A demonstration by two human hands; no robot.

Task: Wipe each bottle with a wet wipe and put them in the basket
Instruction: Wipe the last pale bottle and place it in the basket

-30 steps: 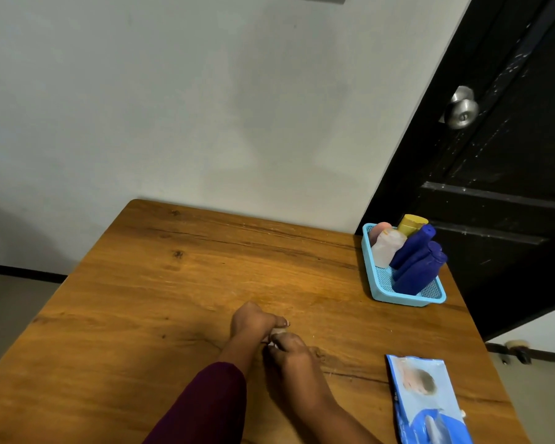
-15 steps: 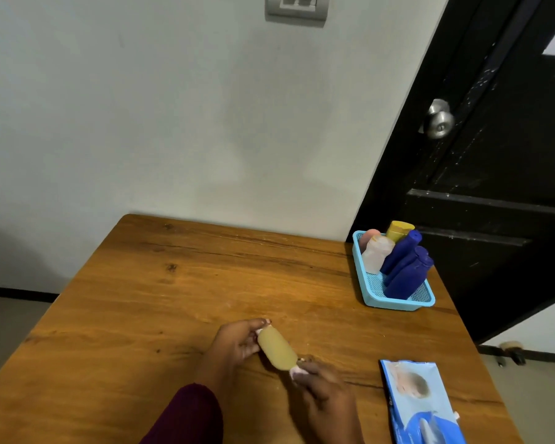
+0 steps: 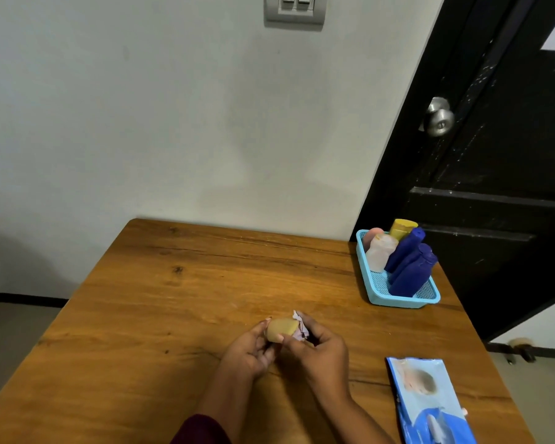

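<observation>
A small tan bottle (image 3: 281, 328) is held just above the wooden table (image 3: 180, 309), near its front middle. My left hand (image 3: 249, 349) grips the bottle from below and the left. My right hand (image 3: 318, 347) pinches a crumpled white wet wipe (image 3: 300, 326) against the bottle's right end. A light blue basket (image 3: 370, 291) stands at the table's far right edge. It holds several bottles, among them two dark blue ones (image 3: 409, 265), a pale pink one (image 3: 380, 254) and a yellow one (image 3: 401, 228).
A blue wet wipe pack (image 3: 428, 400) lies flat at the table's front right corner. A dark door (image 3: 507, 149) with a metal knob (image 3: 438, 118) stands behind the basket. A grey wall with a switch plate (image 3: 294, 9) backs the table.
Both hands lifted the tan bottle off the table and turned it. The right hand with the wipe slid up onto the bottle's right end. The camera tilted up slightly.
</observation>
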